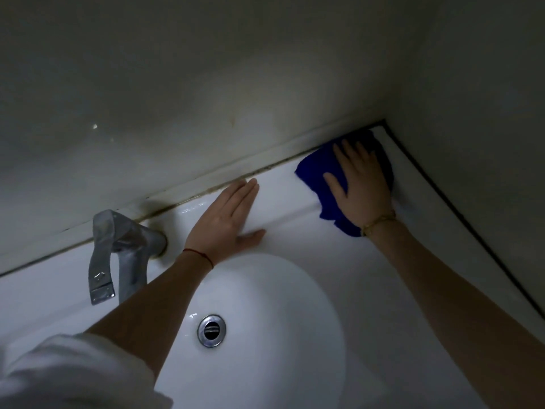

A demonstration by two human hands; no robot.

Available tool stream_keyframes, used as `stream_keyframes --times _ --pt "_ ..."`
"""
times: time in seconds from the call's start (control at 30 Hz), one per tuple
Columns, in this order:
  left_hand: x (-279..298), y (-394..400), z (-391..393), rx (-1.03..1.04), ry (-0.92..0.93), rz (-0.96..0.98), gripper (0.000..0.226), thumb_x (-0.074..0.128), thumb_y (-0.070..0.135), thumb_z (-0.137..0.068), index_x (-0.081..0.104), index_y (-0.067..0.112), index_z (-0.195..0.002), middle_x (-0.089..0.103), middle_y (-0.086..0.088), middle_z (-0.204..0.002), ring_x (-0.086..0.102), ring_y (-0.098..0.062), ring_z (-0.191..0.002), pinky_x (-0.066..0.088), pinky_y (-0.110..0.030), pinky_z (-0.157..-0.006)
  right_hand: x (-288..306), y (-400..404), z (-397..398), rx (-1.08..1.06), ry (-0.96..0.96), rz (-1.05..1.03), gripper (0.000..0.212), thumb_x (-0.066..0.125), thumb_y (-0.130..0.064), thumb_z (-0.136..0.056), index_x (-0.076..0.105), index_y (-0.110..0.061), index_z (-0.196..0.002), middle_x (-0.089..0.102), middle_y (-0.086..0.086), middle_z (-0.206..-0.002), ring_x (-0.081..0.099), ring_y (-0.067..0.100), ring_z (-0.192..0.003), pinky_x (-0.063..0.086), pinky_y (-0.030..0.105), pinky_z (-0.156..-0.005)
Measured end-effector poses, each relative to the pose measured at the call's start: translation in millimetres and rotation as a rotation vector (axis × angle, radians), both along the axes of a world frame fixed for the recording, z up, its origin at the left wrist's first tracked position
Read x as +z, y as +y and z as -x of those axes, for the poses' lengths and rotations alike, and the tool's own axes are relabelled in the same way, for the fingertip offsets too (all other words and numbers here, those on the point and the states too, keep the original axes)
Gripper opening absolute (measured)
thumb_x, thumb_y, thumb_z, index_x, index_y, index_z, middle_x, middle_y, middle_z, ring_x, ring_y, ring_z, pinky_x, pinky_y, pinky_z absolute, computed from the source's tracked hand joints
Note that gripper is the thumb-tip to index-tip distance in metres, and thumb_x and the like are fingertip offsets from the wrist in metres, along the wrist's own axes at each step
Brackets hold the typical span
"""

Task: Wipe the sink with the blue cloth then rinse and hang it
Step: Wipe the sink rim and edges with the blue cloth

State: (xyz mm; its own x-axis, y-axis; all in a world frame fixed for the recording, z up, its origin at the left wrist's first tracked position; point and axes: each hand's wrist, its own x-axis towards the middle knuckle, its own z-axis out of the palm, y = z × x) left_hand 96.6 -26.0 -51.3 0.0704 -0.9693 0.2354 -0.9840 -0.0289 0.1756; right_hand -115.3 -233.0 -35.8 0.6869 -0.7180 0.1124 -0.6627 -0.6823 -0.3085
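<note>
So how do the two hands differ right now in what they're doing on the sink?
The right hand presses flat on the blue cloth near the back corner of the sink; the left hand lies bare on the white ledge beside the faucet. The right wrist wears a gold bracelet, the left a thin red string. Both are open, palm down, fingers pointing toward the wall.

Two hands — left hand (228, 215), right hand (361, 184) — one blue cloth (315, 172), one sink (295, 335), one tap (118, 249), one drain (211, 330).
</note>
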Motion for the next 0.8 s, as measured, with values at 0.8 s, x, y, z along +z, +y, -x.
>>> stream_keyframes --times 0.8 --pt "-2.8 -0.3 -2.2 -0.017 -0.023 0.027 0.078 0.06 0.047 -0.088 0.038 -0.003 -0.145 0.042 -0.016 -0.15 0.033 -0.031 -0.142 0.028 -0.037 -0.118 5.0 30.2 131.2 -0.072 0.103 0.033 0.07 0.063 -0.022 -0.09 0.028 -0.004 -0.148 0.032 0.018 -0.153 0.033 0.036 -0.139 0.026 0.048 -0.116"
